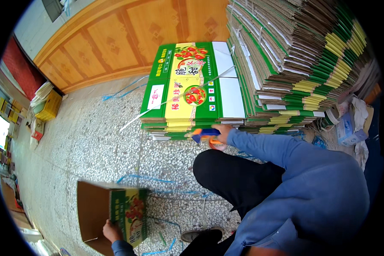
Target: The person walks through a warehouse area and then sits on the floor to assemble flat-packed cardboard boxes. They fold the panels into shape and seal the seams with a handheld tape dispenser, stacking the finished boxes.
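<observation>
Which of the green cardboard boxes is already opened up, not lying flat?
The box on the floor at lower left, held by the left hand. It stands opened; the others lie flattened in stacks further back.

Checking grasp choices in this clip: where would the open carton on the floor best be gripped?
By its upper edge beside the left hand, coming from above. The open carton stands erected with its brown flap spread left, so that rim is exposed, a judgement from its pose.

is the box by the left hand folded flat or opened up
Opened up: the box stands on the floor with its brown inside showing, the left hand on its lower edge.
</observation>
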`<state>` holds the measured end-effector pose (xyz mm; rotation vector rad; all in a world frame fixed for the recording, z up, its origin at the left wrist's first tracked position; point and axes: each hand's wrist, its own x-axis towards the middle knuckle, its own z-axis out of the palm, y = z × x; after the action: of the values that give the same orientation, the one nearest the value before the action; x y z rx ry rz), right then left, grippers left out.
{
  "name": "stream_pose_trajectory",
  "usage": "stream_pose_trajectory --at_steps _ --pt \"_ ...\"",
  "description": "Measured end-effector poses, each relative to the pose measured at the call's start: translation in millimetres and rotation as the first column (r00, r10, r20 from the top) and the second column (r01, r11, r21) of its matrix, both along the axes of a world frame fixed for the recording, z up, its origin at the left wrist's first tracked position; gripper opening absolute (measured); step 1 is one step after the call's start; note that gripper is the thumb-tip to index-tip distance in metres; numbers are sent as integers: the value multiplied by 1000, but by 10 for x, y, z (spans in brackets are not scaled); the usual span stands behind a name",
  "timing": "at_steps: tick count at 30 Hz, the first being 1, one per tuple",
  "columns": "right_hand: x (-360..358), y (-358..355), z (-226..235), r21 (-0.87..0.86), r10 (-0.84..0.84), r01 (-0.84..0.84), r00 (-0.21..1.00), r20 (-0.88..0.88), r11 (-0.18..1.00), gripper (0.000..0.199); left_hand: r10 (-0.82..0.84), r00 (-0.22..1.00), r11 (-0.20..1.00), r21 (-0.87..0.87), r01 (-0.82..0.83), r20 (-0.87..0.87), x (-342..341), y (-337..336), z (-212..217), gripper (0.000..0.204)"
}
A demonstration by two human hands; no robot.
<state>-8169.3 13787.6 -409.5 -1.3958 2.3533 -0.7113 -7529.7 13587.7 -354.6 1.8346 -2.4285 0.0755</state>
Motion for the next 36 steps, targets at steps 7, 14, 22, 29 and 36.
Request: stream_pose_trajectory --at_steps 7,14,22,29,36 --pt "-375 1209 -1441 555 -198 64 962 186 830 57 478 868 877 -30 -479 134 476 -1109 1 26" --pt "-366 1497 -1814 696 -441 68 816 374 715 61 485 863 868 40 -494 139 493 -1264 21 25" --pt "-472 1280 -2149 819 -810 244 446 381 519 61 64 985 921 -391 5 162 -1109 -1477 -15 24" --pt "-318 931 -1318 522 -268 241 963 -24 818 73 -285 756 867 178 465 -590 -4016 -1690 -561 32" --pt "-403 831 -88 91 -518 510 842 154 856 64 -215 774 932 113 345 -595 -4825 -1815 -664 41"
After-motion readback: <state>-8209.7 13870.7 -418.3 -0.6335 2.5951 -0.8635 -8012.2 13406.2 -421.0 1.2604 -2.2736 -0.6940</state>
